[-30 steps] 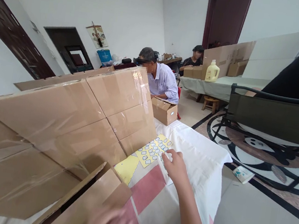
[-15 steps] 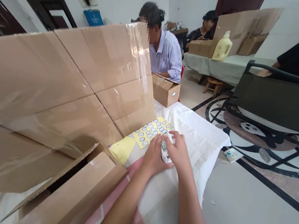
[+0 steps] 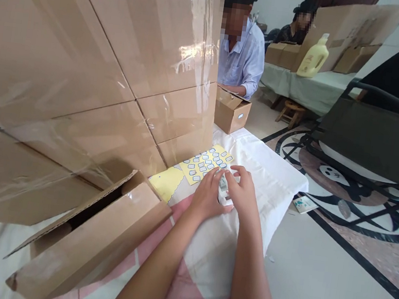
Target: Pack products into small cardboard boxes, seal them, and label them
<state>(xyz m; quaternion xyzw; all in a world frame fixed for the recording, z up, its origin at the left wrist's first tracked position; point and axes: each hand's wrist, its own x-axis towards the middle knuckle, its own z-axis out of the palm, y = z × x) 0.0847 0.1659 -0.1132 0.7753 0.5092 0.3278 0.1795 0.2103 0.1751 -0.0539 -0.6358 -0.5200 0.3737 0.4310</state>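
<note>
Between my two hands is a small white object [image 3: 223, 199] with a grey-green patch on its upper side; its exact kind I cannot make out. My left hand [image 3: 209, 192] wraps round its left side and underneath, the thumb showing at the lower edge. My right hand [image 3: 241, 189] grips it from the right, with fingers bent over the top. Just beyond the hands, a yellow sheet [image 3: 195, 178] carries rows of white labels with blue borders. Fingers cover part of the white object.
A tall cardboard partition [image 3: 175, 112] stands at the left, with an open cardboard box [image 3: 114, 236] before it. A patterned cloth [image 3: 199, 262] covers the table. Across stands a smaller labelled box [image 3: 231, 114] near a person in a blue shirt [image 3: 246, 57]. A folding chair [image 3: 371, 128] is at the right.
My view has shifted, so the partition and near box show more fully. Both hands stay on the white object, and slightly more of it shows. The person opposite has turned their head.
</note>
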